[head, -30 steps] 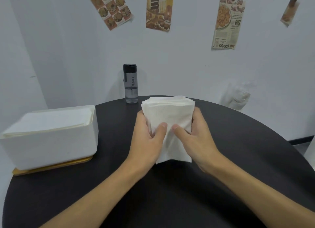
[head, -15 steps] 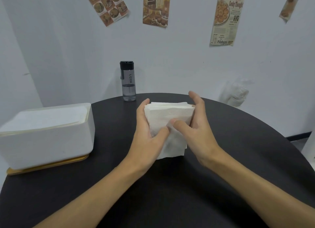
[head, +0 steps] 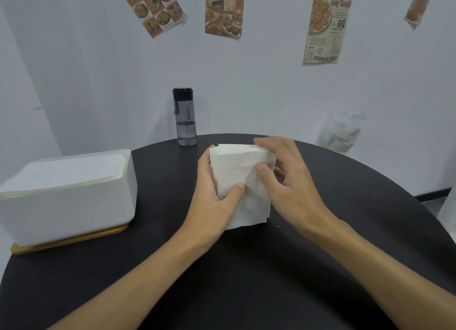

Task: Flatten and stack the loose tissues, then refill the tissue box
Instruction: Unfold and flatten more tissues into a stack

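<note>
White walls hung with food posters (head: 223,10) stood behind a round black table (head: 246,275). Near the middle of the table a stack of tissues (head: 243,171) stood on its lower edge, held between both hands. The left hand (head: 212,206) gripped the stack's left side, thumb pressed on the front sheet and fingers curled out of sight behind. The right hand (head: 293,189) pinched the upper right corner, thumb on the front and forefinger hooked over the top edge. The tissue box (head: 74,206), white on a wood-coloured base, sat well apart at the left with flat tissues showing at its open top. A dark-capped bottle (head: 185,117) stood upright at the far edge.
</note>
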Demonstrator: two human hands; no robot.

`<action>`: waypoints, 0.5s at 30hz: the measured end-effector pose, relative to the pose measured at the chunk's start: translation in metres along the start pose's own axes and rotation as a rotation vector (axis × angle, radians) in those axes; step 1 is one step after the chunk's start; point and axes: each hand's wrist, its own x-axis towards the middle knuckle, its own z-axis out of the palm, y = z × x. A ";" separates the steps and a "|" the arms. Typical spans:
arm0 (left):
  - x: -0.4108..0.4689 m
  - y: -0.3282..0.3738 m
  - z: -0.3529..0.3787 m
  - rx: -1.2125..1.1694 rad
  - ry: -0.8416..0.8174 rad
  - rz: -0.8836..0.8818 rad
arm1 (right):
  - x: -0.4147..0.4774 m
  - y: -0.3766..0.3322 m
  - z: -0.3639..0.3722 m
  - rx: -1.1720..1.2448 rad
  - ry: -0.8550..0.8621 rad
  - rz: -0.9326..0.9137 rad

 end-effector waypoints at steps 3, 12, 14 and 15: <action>0.000 -0.001 -0.001 0.014 -0.011 -0.014 | 0.001 0.003 -0.002 -0.034 0.010 0.030; -0.003 0.000 0.000 0.019 -0.111 -0.038 | -0.002 0.003 -0.001 0.077 -0.122 0.150; -0.003 0.003 -0.001 0.014 -0.105 -0.020 | -0.003 0.001 -0.002 0.096 -0.127 0.170; -0.004 0.004 -0.001 0.010 -0.102 -0.012 | -0.002 0.000 -0.001 0.114 -0.125 0.188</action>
